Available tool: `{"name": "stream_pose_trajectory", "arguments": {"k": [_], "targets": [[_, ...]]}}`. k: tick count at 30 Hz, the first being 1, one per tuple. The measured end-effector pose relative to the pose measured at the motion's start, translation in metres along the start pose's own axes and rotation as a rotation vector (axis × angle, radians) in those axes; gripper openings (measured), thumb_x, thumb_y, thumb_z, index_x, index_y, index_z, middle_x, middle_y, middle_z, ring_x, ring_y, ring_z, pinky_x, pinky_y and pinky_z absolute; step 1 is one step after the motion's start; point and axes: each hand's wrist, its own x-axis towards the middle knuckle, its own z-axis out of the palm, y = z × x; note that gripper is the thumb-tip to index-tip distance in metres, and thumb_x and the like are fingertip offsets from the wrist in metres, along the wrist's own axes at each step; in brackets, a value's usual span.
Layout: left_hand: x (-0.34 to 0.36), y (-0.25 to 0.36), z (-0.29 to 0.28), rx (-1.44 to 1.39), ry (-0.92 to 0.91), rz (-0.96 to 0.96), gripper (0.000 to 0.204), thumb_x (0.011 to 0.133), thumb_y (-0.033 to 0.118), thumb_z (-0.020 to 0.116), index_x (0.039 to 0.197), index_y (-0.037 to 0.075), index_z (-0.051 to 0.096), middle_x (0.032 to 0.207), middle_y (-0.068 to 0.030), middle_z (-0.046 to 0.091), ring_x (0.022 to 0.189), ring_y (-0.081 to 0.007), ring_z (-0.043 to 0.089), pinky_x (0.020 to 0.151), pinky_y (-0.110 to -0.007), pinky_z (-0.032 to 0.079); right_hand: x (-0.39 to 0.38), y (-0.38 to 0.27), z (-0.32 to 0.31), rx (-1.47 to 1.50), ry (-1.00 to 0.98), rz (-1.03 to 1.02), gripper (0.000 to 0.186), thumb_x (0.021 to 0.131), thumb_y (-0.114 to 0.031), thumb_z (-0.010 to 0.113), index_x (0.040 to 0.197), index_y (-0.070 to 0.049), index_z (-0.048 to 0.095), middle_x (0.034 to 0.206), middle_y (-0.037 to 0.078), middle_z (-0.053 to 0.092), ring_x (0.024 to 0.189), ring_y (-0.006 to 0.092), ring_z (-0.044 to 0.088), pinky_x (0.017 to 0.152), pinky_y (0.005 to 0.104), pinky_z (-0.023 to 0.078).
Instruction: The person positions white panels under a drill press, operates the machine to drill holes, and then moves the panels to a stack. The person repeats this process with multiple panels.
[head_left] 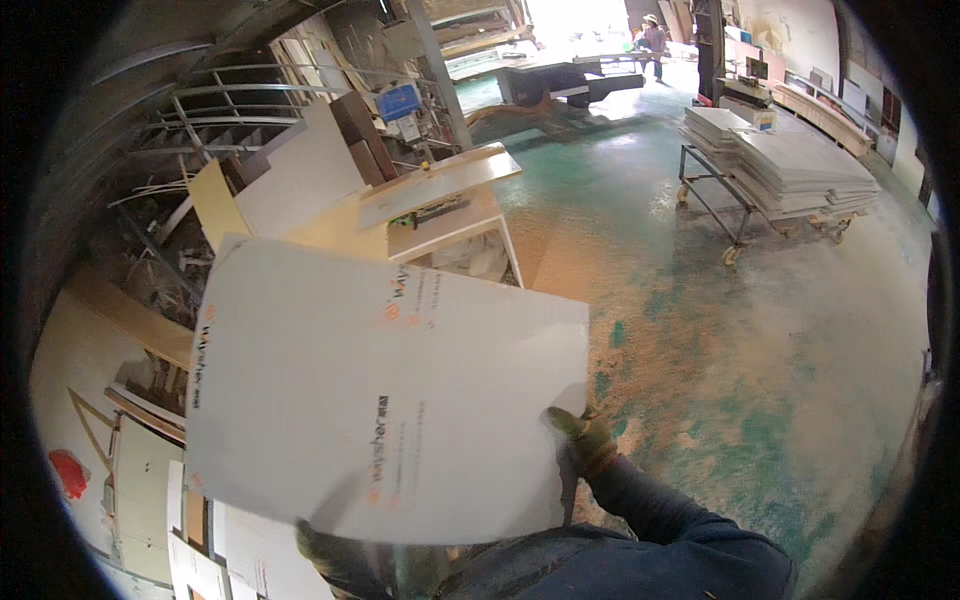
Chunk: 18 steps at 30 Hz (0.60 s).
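Olive-green glove on the right hand [592, 442], pinching the right edge of a white board [300, 390]: thumb on its face, fingers out of sight behind. Board extends left from this hand, in front of the body, orange and black printing on it. Left hand [322, 548], dark and partly cut off, touches the board's lower edge near its left end; fingers hidden, can't tell if it grips. Just past the board's top edge: table [450, 228] with a plank [440, 185] on it, leaning panels [300, 175] to the left. Dusty green floor [660, 340] on the right. Wheeled cart [744, 225] well apart, white stack [800, 165] on top. Person [652, 40] far back.
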Motion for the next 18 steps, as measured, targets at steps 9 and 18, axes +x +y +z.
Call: {"name": "stream_pose_trajectory", "arguments": {"k": [9, 18], "targets": [[0.232, -0.14, -0.044, -0.144, 0.192, -0.432, 0.044, 0.101, 0.022, 0.054, 0.13, -0.01, 0.056, 0.124, -0.0219, 0.062, 0.114, -0.0321, 0.06, 0.104, -0.044, 0.046, 0.148, -0.039, -0.032, 0.291, 0.43, 0.328, 0.038, 0.083, -0.028, 0.084, 0.097, 0.004, 0.07, 0.084, 0.01, 0.072, 0.072, 0.0189, 0.067, 0.062, 0.0335, 0.056], [0.374, -0.197, -0.068, 0.906, -0.449, -0.213, 0.055, 0.098, 0.023, 0.056, 0.142, -0.01, 0.048, 0.14, -0.0233, 0.057, 0.129, -0.0326, 0.055, 0.111, -0.044, 0.042, 0.27, 0.007, -0.049, 0.005, 0.459, 0.451, 0.046, 0.086, -0.033, 0.081, 0.105, 0.006, 0.067, 0.093, 0.011, 0.07, 0.079, 0.0173, 0.065, 0.068, 0.0327, 0.055]]}}
